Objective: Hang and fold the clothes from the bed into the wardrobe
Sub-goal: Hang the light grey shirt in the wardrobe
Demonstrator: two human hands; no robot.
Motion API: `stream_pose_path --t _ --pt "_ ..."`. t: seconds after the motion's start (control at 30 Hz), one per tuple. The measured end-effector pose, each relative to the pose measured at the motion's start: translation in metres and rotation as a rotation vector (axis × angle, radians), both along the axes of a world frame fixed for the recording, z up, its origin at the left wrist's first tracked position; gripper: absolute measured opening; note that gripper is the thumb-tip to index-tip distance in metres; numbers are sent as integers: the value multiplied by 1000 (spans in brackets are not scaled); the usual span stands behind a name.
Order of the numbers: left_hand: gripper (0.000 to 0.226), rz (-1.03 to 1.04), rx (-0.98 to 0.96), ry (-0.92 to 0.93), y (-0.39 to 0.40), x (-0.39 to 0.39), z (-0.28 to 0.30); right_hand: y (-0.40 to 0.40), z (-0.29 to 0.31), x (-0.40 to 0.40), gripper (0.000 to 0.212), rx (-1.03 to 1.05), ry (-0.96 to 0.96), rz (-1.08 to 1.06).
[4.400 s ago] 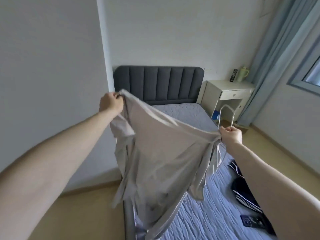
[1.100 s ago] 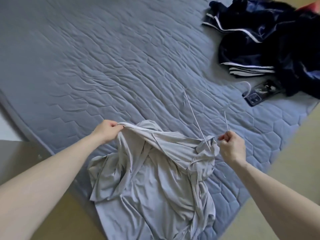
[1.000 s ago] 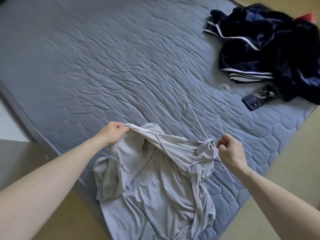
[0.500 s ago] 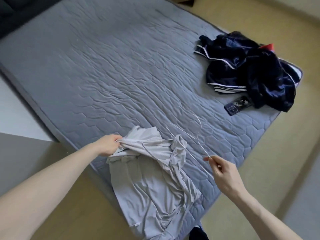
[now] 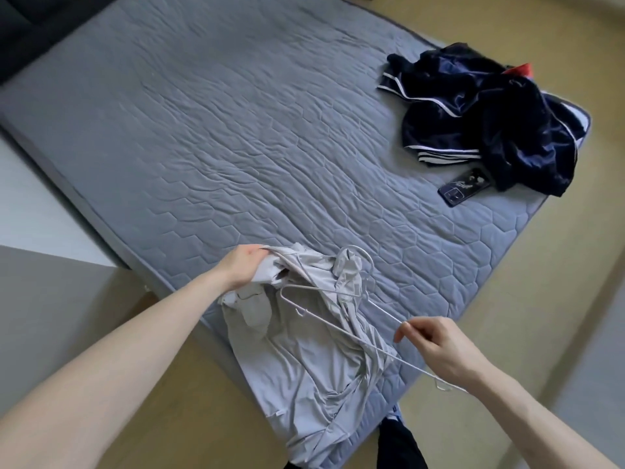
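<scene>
Since half a second ago your hanger [image 5: 338, 319] slid over the shirt [image 5: 304, 346]; left hand [image 5: 245, 265] grips collar, right hand [image 5: 436, 350] pinches wire, next thread it inside.

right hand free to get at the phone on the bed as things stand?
Probably not yet. The right hand pinches the white hanger, partly tangled in the grey shirt. The phone lies uncovered far up the mattress beside the navy clothes.
</scene>
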State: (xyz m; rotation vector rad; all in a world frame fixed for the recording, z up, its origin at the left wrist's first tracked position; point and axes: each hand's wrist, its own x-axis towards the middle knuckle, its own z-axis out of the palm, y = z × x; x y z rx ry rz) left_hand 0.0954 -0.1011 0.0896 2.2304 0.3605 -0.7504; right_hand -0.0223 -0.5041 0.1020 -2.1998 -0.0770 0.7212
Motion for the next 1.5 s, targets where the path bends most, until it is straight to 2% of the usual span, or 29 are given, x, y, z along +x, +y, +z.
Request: stream_pose_path --t 0.17,0.23,0.33,0.43,0.5,0.57,0.6,0.7,0.73,0.8,0.87,0.93,1.0,1.03,1.07,1.13,1.17,1.23,1.27,1.3,1.4,1.5 --pt "25 -182 -250 66 -38 -31 39 30 3 16 32 63 -21 9" --pt "24 -287 -271 96 -50 -46 51 42 0 20 33 106 -40 -5" --pt "24 -461 -216 77 -57 -65 45 52 -12 14 35 157 -73 -18" --pt "17 -669 -10 12 -52 -70 26 56 -32 1 36 193 -128 -58" --pt "26 -615 21 -131 -50 -67 13 59 -44 -3 37 224 -137 -99" --pt "18 -389 3 -364 -50 -56 -3 60 -57 -4 39 264 -152 -129" --pt "22 -322 50 -454 -47 -49 -11 61 -63 -3 39 286 -168 -141" --pt "50 -414 307 -571 -38 -23 -40 65 -83 -1 36 327 -190 -171" --pt "47 -456 362 -575 -37 -13 -49 66 -91 -1 34 326 -189 -171" --pt "24 -511 382 -585 -39 6 -61 66 -109 0 32 291 -188 -163" --pt "14 -583 351 -494 -40 21 -66 62 -128 0 30 262 -189 -276" --pt "25 -604 330 -397 -39 26 -67 53 -150 3 36 259 -119 -599" --pt "30 -588 351 -476 -33 28 -71 40 -181 0 43 165 82 -1001" --pt "32 -582 366 -521 -30 28 -71 35 -197 -5 43 60 198 -1119" --pt "35 -582 377 -557 -28 28 -66 35 -209 -12 43 -27 312 -1119" --pt "35 -613 380 -598 -23 29 -61 50 -226 -26 68 -77 455 -856" --pt "35 -638 375 -607 -19 28 -61 61 -232 -29 83 -79 464 -704" --pt "36 -660 382 -617 -11 26 -61 81 -247 -26 98 -103 442 -546" --pt "37 -657 389 -617 -8 25 -62 88 -254 -22 96 -133 445 -528" --pt "39 -654 397 -615 -5 24 -63 93 -262 -20 86 -171 450 -518" --pt "42 -694 429 -588 6 21 -60 93 -276 -10 28 -253 340 -512" --pt "40 -689 434 -544 21 17 -41 65 -258 1 12 -135 165 -643"
